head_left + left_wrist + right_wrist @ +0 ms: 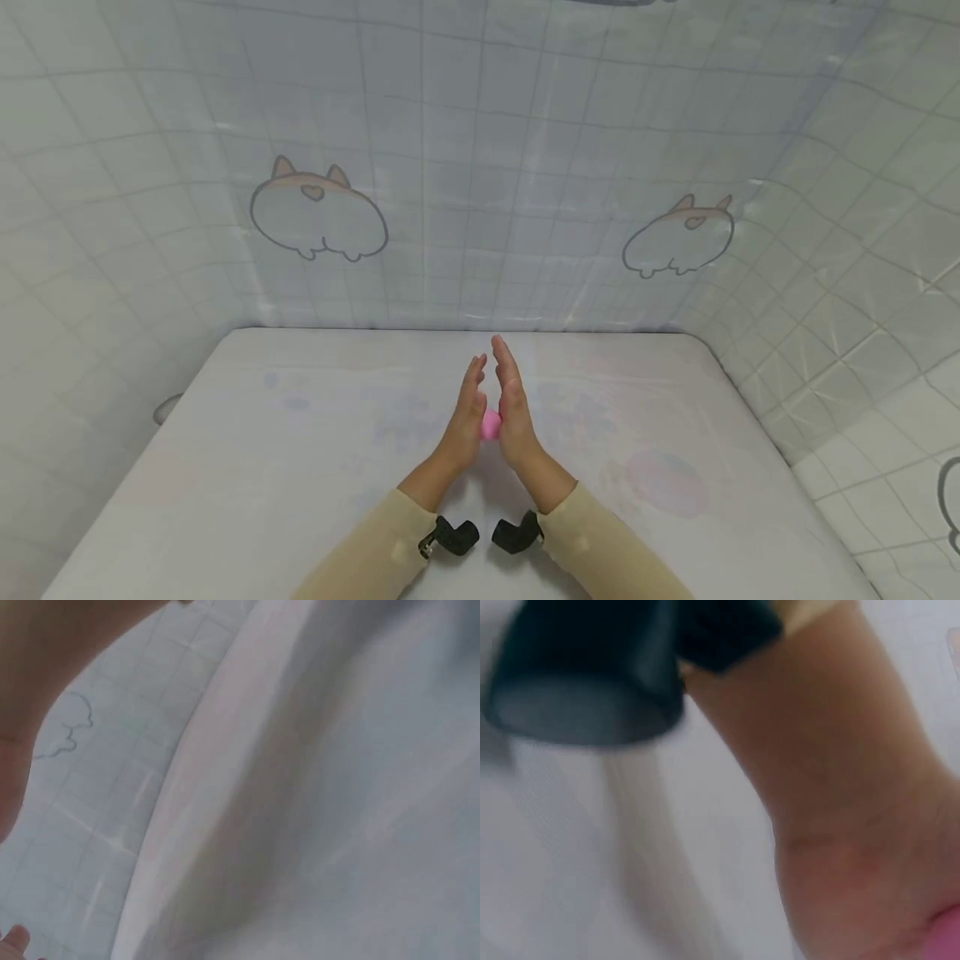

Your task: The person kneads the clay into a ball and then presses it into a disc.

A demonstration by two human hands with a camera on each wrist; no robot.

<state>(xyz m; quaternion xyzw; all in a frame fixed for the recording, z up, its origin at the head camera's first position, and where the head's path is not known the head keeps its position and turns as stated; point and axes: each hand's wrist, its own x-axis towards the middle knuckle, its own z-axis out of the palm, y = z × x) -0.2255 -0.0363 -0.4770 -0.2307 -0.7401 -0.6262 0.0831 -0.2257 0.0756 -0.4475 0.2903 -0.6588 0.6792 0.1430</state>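
A small pink ball (491, 425) is sitting pressed between two flat palms, mostly hidden. The left hand (467, 417) and right hand (512, 408) are holding their fingers straight, above the middle of the worktop (262, 467), nearer its far edge. A white cloth is covering it. A checked curtain (450, 167) with cartoon corgis is hanging behind.

You wore long beige sleeves (375, 546) on both arms, reaching down to the wrists. A small black camera (450, 536) was strapped at your left wrist and another (517, 533) at your right; your hands (468, 417) were bare.
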